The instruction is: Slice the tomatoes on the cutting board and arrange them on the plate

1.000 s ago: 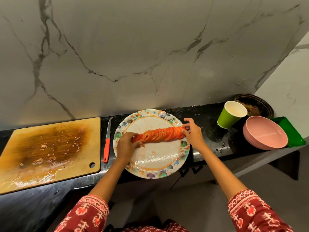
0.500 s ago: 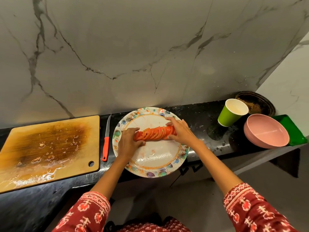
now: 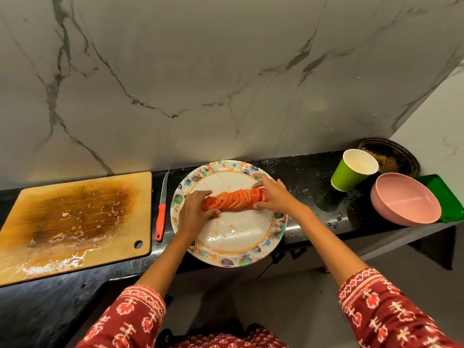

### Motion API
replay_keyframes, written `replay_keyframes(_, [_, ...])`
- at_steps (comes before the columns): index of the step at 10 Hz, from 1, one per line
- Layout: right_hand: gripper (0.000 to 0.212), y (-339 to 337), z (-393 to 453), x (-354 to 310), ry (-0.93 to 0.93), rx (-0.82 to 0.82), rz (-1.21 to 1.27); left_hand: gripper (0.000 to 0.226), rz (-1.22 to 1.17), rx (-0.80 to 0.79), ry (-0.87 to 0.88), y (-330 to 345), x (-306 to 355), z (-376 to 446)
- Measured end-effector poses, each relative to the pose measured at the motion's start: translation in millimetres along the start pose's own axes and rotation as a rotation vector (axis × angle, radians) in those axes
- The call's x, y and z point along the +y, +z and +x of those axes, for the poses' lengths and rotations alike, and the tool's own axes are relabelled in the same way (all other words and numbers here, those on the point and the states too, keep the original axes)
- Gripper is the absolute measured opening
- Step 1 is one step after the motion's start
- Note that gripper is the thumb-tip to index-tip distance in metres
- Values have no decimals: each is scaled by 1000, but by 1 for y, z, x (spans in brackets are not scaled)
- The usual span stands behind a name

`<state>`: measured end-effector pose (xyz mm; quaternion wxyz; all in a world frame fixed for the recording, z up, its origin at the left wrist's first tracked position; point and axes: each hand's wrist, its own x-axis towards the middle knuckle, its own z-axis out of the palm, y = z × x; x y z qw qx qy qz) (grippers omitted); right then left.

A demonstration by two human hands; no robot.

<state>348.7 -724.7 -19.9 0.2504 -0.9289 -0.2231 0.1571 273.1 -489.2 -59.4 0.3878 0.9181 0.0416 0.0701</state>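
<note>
Row of overlapping red tomato slices (image 3: 234, 200), mid floral-rimmed paper plate (image 3: 233, 249): left hand (image 3: 193, 213), right hand (image 3: 275, 195), fingers cupping row ends. Best pressed gently, evenly, keeping slices fanned.

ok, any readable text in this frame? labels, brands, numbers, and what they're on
None readable.
Plate: rim carries a painted leaf-and-fruit pattern only, no lettering.
Green cup: plain side, no print visible.
Knife: red handle shows no brand mark at this size.
Cutting board: wet wood, no stamp visible.
Pink bowl: plain.
Sleeves: woven motifs, not letters.
</note>
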Motion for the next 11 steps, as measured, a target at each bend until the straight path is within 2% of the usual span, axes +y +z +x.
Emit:
replay_keyframes(3, [90,-4,-2,0,-20,-46,-28,62,7,-9,-12,1,-2,0])
replay_keyframes(8, [80,-7,-8,0,20,0,46,60,-19,-26,-5,0,-1,-2])
replay_keyframes(10, [94,-7,-9,9,28,17,93,60,-10,-40,-23,0,0,-3])
replay_keyframes(11, [99,-5,-14,14,62,96,216,63,-27,-36,-19,0,4,-4])
